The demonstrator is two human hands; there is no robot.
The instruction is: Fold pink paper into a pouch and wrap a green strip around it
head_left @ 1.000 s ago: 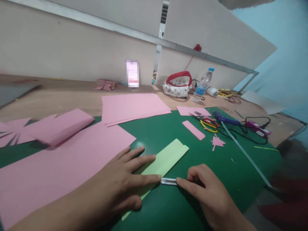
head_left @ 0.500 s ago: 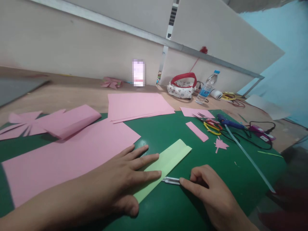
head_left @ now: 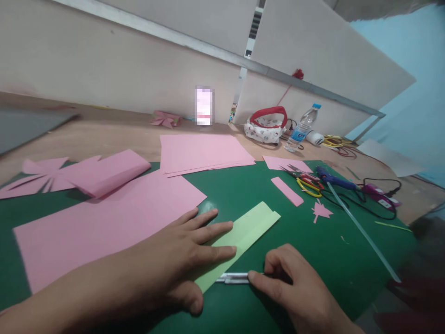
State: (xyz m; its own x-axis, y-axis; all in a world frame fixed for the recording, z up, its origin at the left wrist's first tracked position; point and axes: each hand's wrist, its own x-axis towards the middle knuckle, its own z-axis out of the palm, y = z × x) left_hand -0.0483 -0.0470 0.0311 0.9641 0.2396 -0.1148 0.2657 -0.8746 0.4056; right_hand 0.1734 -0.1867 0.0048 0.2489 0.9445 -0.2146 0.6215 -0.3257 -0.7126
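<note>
My left hand lies flat with fingers spread on a folded strip of light green paper, pressing it to the green cutting mat. In my right hand is a slim utility knife, pinched between thumb and fingers. Its tip meets the lower right edge of the green strip, close to my left thumb; the very end of the blade is hidden at the paper. A large pink paper sheet spreads out left of the strip, partly beneath my left hand and forearm.
Behind lie stacked pink sheets and a rolled pink piece. Scissors, a blue glue gun with a glue stick, and pink cut-outs lie to the right. A water bottle stands beside a white pouch.
My right hand has drawn the knife down and left along the strip's edge, nearer my left thumb. My left hand keeps its place on the paper; the view has shifted slightly.
</note>
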